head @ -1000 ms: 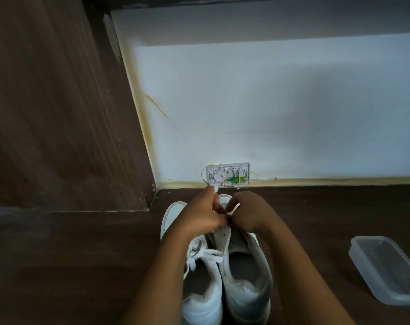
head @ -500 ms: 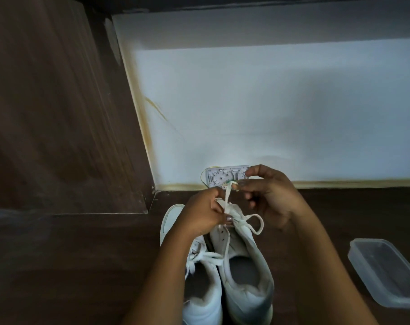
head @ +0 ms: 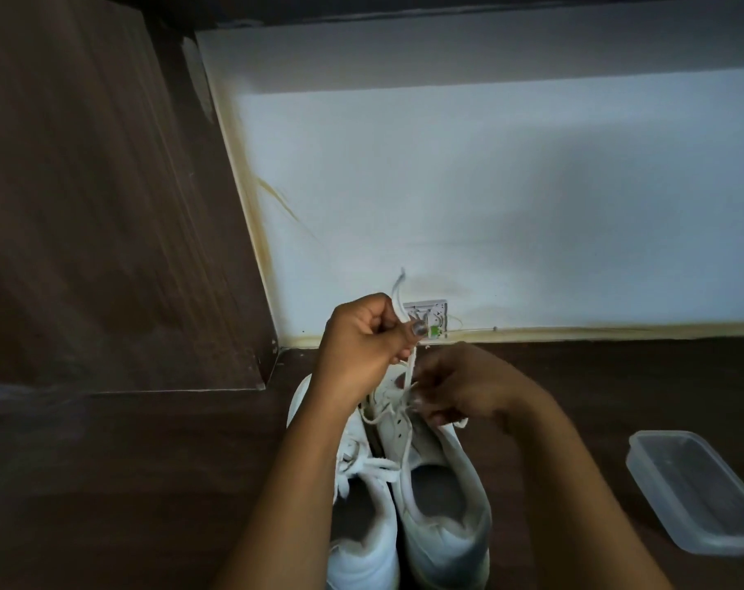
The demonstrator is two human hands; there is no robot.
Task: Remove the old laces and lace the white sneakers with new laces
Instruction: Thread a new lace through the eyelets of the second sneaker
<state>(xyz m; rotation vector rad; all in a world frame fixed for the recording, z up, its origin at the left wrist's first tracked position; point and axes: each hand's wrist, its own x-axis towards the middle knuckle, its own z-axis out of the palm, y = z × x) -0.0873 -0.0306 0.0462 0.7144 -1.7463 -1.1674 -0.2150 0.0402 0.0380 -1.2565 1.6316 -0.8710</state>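
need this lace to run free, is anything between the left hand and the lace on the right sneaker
Nothing visible. The left hand pinches the lace, which runs down to the right sneaker. The right hand is at the eyelets beside the strand, not across it. The plastic container lies off to the right.

Dim interior, seen from above. A white wall [head: 489,185] fills the far side; its upper band lies in grey shadow beneath a dark overhang [head: 404,6], the lower part lit pale blue-white. A brown wood-grain panel [head: 85,206] stands upright at left, meeting the wall along a yellowed seam [head: 251,198]. A similar yellowed strip [head: 596,333] runs along the wall's base. A white socket plate [head: 432,310] sits just above it. Near side: dark wood-grain surface [head: 127,483].
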